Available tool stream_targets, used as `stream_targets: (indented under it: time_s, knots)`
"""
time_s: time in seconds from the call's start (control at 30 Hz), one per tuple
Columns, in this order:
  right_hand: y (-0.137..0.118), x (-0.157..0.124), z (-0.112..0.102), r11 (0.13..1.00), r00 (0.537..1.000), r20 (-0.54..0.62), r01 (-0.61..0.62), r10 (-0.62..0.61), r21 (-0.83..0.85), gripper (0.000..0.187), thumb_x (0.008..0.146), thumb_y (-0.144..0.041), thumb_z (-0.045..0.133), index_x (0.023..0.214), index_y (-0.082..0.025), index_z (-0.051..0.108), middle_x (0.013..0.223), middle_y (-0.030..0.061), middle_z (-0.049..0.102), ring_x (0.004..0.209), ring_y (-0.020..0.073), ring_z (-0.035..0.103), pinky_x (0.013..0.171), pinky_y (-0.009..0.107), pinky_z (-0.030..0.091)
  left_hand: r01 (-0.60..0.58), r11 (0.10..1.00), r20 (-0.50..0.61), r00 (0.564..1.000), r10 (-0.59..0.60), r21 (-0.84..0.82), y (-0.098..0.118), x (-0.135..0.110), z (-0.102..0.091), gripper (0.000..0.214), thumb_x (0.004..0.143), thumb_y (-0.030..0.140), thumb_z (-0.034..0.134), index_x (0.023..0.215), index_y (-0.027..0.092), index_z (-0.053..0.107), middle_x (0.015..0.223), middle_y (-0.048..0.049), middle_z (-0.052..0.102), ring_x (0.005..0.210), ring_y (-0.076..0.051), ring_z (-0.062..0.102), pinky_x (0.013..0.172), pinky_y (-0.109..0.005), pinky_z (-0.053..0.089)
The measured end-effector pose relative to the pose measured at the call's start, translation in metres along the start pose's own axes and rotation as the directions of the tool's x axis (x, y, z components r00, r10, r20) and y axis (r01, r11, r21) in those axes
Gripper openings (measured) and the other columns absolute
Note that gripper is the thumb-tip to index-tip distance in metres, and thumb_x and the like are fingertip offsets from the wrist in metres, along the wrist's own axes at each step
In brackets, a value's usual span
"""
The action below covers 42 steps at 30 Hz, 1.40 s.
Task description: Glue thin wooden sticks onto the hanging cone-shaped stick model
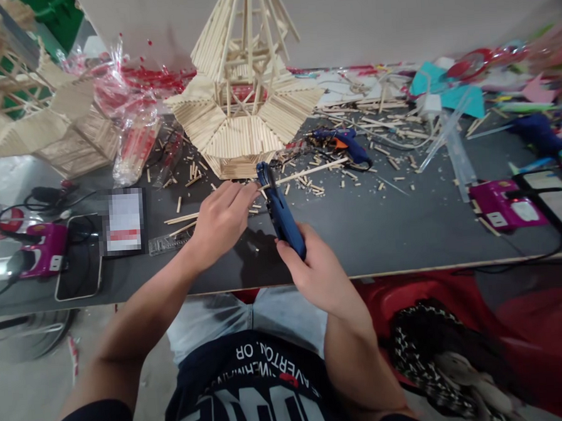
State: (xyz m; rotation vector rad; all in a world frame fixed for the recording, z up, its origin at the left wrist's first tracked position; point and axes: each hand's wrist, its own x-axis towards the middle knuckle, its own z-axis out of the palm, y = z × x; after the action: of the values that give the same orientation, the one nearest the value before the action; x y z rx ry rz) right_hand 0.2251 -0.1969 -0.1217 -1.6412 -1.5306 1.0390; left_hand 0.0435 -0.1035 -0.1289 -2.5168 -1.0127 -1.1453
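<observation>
1. stick model (242,136), eleven o'clock: probably light, stiff yet fragile.
2. right hand (319,271), five o'clock: fingers wrapped around the blue tool (284,215).
3. left hand (225,215), nine o'clock: fingers together, apparently pinching a thin stick (314,169).
4. blue tool, centre: likely rigid; best gripped low.
5. thin stick, two o'clock: likely brittle; pinch its end.

The tool (283,211) is blue, the stick (317,169) pale tan, the tabletop (371,237) dark grey, the socket blocks (490,202) magenta.
</observation>
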Motion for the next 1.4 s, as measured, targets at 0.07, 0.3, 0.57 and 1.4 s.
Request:
stream_targets:
  time_s: [0.07,0.3,0.57,1.4]
  knots:
    - [-0.0014,0.0000,-0.0006,1.000,1.000,0.005,0.002,-0.002,-0.021,0.033,0.095,-0.036,0.051,0.122,-0.019,0.061,0.110,0.0118,0.067,0.104,0.0265,0.063,0.096,0.047,0.048,-0.007,1.000,-0.003,1.000,0.007,-0.005,-0.0006,-0.0001,0.0000,0.016,0.105,0.016,0.048,0.100,0.012,0.062,0.077,-0.0039,0.065,0.069,-0.014,0.057,0.067,-0.026,0.047]
    - [-0.0030,-0.0001,-0.0006,0.999,1.000,0.003,0.003,-0.003,-0.052,0.035,0.095,-0.036,0.051,0.123,-0.018,0.061,0.108,0.0119,0.067,0.103,0.0272,0.064,0.095,0.047,0.049,-0.001,1.000,0.002,1.000,0.001,-0.022,-0.0013,-0.0023,0.0012,0.015,0.105,0.017,0.046,0.103,0.013,0.061,0.079,-0.0044,0.066,0.071,-0.015,0.058,0.068,-0.027,0.047]
    - [-0.0046,-0.0004,-0.0009,0.994,0.999,0.009,0.033,-0.033,-0.102,0.030,0.096,-0.035,0.050,0.119,-0.020,0.061,0.107,0.0112,0.065,0.098,0.0260,0.064,0.092,0.045,0.050,0.033,0.999,0.009,0.999,-0.033,-0.003,-0.0008,-0.0030,0.0034,0.018,0.106,0.020,0.044,0.101,0.015,0.061,0.080,-0.0042,0.066,0.074,-0.015,0.061,0.070,-0.026,0.048]
    - [-0.0028,-0.0003,-0.0007,0.996,0.999,-0.001,0.052,-0.052,-0.079,0.021,0.093,-0.032,0.048,0.104,-0.019,0.062,0.101,0.0101,0.067,0.094,0.0250,0.064,0.088,0.042,0.049,0.024,0.999,-0.029,0.999,-0.025,-0.034,0.0008,-0.0041,0.0053,0.014,0.105,0.017,0.048,0.104,0.012,0.061,0.081,-0.0049,0.066,0.072,-0.014,0.059,0.068,-0.025,0.048]
